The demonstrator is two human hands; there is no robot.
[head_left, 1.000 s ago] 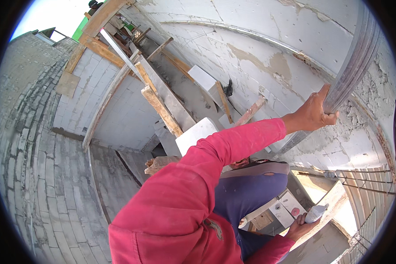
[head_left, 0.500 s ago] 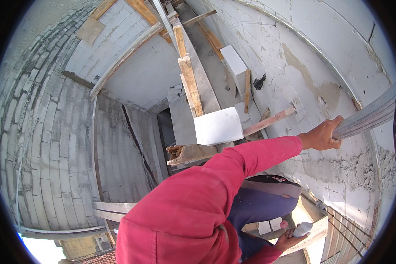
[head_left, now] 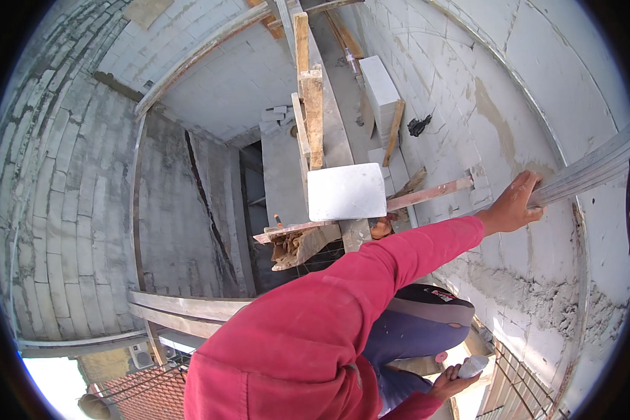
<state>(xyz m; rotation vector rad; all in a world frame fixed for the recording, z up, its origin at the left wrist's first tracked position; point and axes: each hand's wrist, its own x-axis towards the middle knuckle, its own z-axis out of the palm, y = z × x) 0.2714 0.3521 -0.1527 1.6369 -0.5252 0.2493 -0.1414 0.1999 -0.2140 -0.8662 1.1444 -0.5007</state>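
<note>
My left hand (head_left: 514, 204) reaches out to the right, its fingers wrapped round the end of a long grey ribbed bar (head_left: 588, 171). The bar runs off toward the right rim, beside the wall. Lower down, by my bent knee (head_left: 427, 329), my right hand (head_left: 455, 380) grips a pale grey rounded lump (head_left: 473, 366); its kind is unclear. A small pink disc (head_left: 441, 357) shows close to that hand. Below my outstretched left sleeve, a white block (head_left: 346, 192) rests flat on a timber support (head_left: 357, 234). Part of a hand or foot (head_left: 383, 227) shows beside the block, mostly hidden by my sleeve.
A pale block wall (head_left: 497, 259) with rough mortar stands at right. Rough timbers (head_left: 313, 115) and a reddish plank (head_left: 430, 194) surround the block, with a broken wooden piece (head_left: 301, 245) at its left. Another white stack (head_left: 379, 87) stands farther off. Rails (head_left: 182, 304) cross at lower left.
The view has shifted a little, so the timbers and walls sit differently. The hand or foot beside the white block has come into sight. Both my hands keep their hold.
</note>
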